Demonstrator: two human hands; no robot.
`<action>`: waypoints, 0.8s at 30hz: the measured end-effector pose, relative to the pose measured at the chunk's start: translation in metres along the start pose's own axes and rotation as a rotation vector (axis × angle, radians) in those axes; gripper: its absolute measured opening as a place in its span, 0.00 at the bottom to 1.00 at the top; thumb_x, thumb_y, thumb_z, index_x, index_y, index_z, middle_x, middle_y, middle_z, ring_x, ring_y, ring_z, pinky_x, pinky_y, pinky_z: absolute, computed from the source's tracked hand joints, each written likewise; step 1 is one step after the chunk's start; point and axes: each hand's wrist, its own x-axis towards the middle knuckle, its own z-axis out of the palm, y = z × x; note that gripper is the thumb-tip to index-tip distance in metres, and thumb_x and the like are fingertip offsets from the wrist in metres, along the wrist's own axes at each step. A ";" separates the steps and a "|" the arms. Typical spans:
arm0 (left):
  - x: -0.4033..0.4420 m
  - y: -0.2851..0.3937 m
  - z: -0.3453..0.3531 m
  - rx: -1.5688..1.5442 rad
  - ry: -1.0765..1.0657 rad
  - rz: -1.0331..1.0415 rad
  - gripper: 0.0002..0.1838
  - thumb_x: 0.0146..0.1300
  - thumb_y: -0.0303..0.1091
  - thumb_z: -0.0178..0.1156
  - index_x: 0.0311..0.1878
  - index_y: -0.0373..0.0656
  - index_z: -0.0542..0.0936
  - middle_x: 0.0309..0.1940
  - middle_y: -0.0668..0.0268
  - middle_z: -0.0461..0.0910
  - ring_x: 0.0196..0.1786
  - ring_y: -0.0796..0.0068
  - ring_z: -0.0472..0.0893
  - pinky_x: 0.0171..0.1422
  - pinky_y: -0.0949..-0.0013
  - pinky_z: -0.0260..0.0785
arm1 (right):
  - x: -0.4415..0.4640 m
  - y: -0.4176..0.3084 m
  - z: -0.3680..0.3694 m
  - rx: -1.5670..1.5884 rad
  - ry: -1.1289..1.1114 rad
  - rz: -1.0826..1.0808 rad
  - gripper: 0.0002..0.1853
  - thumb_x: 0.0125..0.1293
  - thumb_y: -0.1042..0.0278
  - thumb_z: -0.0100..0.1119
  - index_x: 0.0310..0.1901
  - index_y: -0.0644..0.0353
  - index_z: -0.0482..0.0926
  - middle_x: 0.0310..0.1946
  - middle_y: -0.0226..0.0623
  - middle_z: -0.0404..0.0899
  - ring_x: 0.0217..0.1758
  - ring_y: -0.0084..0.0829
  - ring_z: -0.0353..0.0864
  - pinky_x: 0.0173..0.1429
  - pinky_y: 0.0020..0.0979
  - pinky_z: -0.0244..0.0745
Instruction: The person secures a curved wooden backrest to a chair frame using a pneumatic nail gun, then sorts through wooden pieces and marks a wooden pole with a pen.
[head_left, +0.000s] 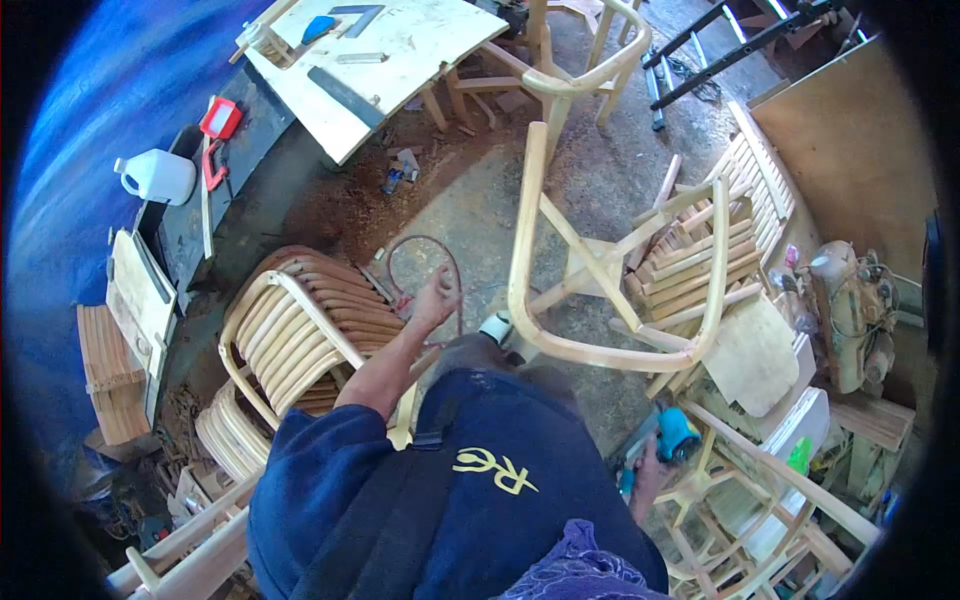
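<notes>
My left hand (436, 299) is held out in front of my body, fingers loosely curled in, with no object showing in them. Just behind it on the floor lies a thin reddish hose (456, 262) in a loop. Low at my right side, my right hand (650, 468) grips a teal power tool (677, 436) with a dark round end; its exact kind is unclear. Ahead of me stands a bare wooden chair frame (522, 250) with a curved top rail and crossed stretchers. Left of my left arm, curved wooden chair parts (300, 320) are stacked in a row.
A work table (345, 125) at the far left bears a square and a blue item. A white jug (158, 177) and a red clamp (213, 165) rest on a dark bench. Wooden slats (700, 265), a machine (853, 310) and more chair frames (775, 470) crowd the right.
</notes>
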 end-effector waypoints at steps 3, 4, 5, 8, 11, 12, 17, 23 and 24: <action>-0.026 -0.012 -0.006 -0.015 -0.010 -0.073 0.43 0.57 0.43 0.74 0.75 0.43 0.69 0.45 0.54 0.86 0.43 0.54 0.88 0.52 0.56 0.80 | 0.027 0.002 0.011 -0.036 -0.076 -0.102 0.13 0.69 0.58 0.72 0.41 0.59 0.81 0.21 0.23 0.73 0.20 0.18 0.70 0.24 0.25 0.64; -0.031 -0.031 -0.004 -0.012 0.000 -0.049 0.43 0.57 0.43 0.74 0.75 0.43 0.69 0.45 0.54 0.86 0.43 0.54 0.88 0.52 0.56 0.80 | 0.041 0.009 0.014 -0.039 -0.093 -0.076 0.14 0.69 0.59 0.73 0.41 0.59 0.81 0.21 0.23 0.73 0.21 0.18 0.70 0.24 0.25 0.64; -0.038 -0.044 -0.005 -0.006 0.006 -0.029 0.43 0.57 0.43 0.74 0.75 0.43 0.70 0.44 0.55 0.87 0.43 0.55 0.88 0.52 0.56 0.80 | 0.047 0.013 0.017 -0.044 -0.110 -0.044 0.14 0.68 0.59 0.73 0.41 0.59 0.81 0.22 0.23 0.74 0.21 0.18 0.71 0.25 0.25 0.65; -0.055 -0.034 -0.023 -0.018 0.000 -0.097 0.40 0.59 0.40 0.73 0.75 0.43 0.69 0.42 0.57 0.87 0.43 0.63 0.88 0.51 0.59 0.81 | 0.037 -0.017 0.028 0.105 -0.231 -0.030 0.15 0.67 0.59 0.75 0.42 0.60 0.80 0.24 0.24 0.75 0.23 0.18 0.73 0.26 0.24 0.67; -0.060 -0.023 -0.034 -0.010 0.030 0.009 0.39 0.62 0.38 0.72 0.74 0.45 0.68 0.41 0.57 0.86 0.42 0.65 0.89 0.49 0.61 0.82 | 0.032 -0.018 0.033 0.086 -0.139 -0.054 0.16 0.67 0.58 0.74 0.44 0.59 0.80 0.25 0.23 0.75 0.23 0.19 0.73 0.26 0.24 0.68; -0.055 -0.011 -0.039 -0.018 0.010 -0.002 0.39 0.62 0.38 0.72 0.74 0.45 0.68 0.42 0.56 0.86 0.41 0.64 0.89 0.49 0.61 0.82 | 0.034 -0.016 0.032 0.076 -0.142 -0.054 0.16 0.68 0.59 0.74 0.48 0.58 0.79 0.25 0.23 0.74 0.22 0.18 0.72 0.25 0.24 0.67; -0.028 0.052 -0.054 -0.064 0.059 0.148 0.41 0.60 0.37 0.72 0.75 0.45 0.66 0.43 0.56 0.85 0.39 0.62 0.88 0.46 0.60 0.82 | 0.043 -0.012 0.038 0.311 -0.187 0.077 0.15 0.69 0.61 0.73 0.49 0.58 0.79 0.25 0.24 0.74 0.22 0.16 0.71 0.24 0.24 0.66; 0.017 0.110 -0.063 -0.004 -0.103 0.233 0.44 0.58 0.37 0.75 0.77 0.47 0.66 0.46 0.58 0.86 0.45 0.63 0.87 0.53 0.58 0.80 | 0.032 -0.025 0.055 0.454 -0.094 0.024 0.13 0.70 0.61 0.71 0.48 0.56 0.80 0.25 0.23 0.75 0.22 0.15 0.71 0.25 0.22 0.65; 0.029 0.113 -0.063 -0.017 -0.140 0.263 0.44 0.57 0.37 0.75 0.77 0.47 0.66 0.46 0.58 0.86 0.45 0.61 0.87 0.53 0.58 0.80 | 0.029 -0.028 0.059 0.474 -0.063 0.054 0.13 0.70 0.61 0.72 0.48 0.57 0.80 0.25 0.23 0.75 0.22 0.15 0.71 0.25 0.21 0.65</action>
